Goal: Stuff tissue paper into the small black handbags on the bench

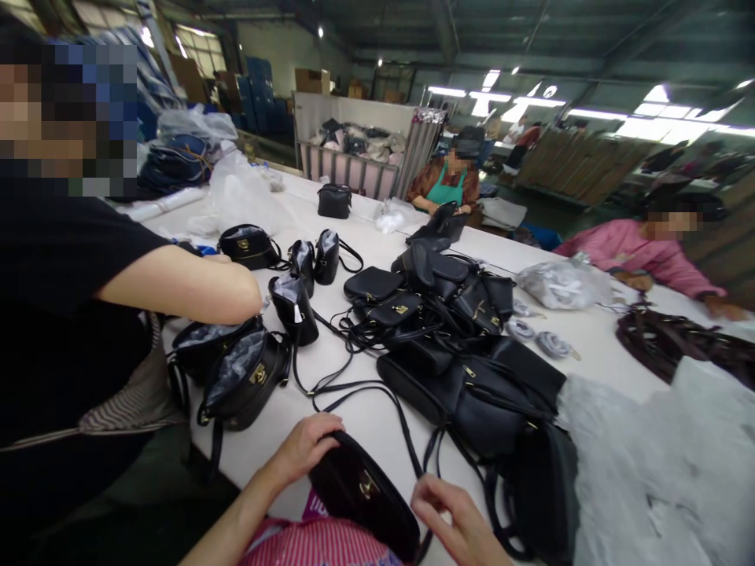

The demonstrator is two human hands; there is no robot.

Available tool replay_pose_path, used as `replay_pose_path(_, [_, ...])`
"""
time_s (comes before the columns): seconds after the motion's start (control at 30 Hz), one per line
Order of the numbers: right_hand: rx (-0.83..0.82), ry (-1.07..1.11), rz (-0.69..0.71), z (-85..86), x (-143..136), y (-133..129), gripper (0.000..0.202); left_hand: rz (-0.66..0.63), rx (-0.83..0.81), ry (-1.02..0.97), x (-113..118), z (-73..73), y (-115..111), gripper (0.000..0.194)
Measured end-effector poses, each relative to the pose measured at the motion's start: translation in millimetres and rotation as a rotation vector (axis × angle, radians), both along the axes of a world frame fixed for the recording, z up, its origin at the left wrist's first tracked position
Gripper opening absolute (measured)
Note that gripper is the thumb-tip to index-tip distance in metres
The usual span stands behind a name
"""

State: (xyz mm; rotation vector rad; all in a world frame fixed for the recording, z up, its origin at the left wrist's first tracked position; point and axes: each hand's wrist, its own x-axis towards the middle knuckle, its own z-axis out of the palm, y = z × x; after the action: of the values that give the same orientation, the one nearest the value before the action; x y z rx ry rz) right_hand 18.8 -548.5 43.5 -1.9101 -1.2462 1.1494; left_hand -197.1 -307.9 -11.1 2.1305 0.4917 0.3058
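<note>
Our left hand [307, 448] grips black bag [344, 476] by its upper end, thumb and fingers closed on rim; our right hand [457, 520] sits half open at other end, fingers curled, can't tell if touching; bag lies tilted before us at table [265, 453] edge, gold clasp [367, 487] showing; bag pile [448, 314] beyond; stuffed bags [251, 377] to left.

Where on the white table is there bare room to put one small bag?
Between the back bag and the bag pile; between the coiled pale straps and brown straps; between the left hand and stuffed bags. Crowded: in the pile, and where black straps cross beyond that hand.
</note>
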Motion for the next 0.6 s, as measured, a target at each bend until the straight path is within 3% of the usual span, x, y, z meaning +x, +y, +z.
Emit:
replay_pose_path(0.07, [-0.013,-0.038,-0.079,1.7,-7.4,23.8,0.028,-0.037,0.048,0.008,3.4,6.9,-2.6,0.022])
replay_pose_path(0.13, [-0.026,-0.023,-0.040,-5.5,-15.6,39.4,0.030,-0.058,0.170,0.051,3.4,13.7,-8.8,0.031])
replay_pose_path(0.23, [-0.019,0.027,0.053,-19.6,-27.9,44.6,0.034,-0.082,0.461,0.154,1.0,19.7,-25.0,0.066])
replay_pose_path(0.3, [-0.018,0.035,0.061,-23.5,-33.7,40.6,0.039,-0.122,0.594,0.158,0.2,19.5,-35.9,0.075])
replay_pose_path(0.47, [-0.007,-0.003,0.060,-15.0,-39.7,36.2,0.048,-0.097,0.741,-0.014,-3.3,11.4,-46.7,0.056])
replay_pose_path(0.6, [-0.056,-0.246,0.108,-14.5,-42.0,41.4,0.039,-0.178,0.792,-0.083,-12.6,12.4,-46.3,0.046])
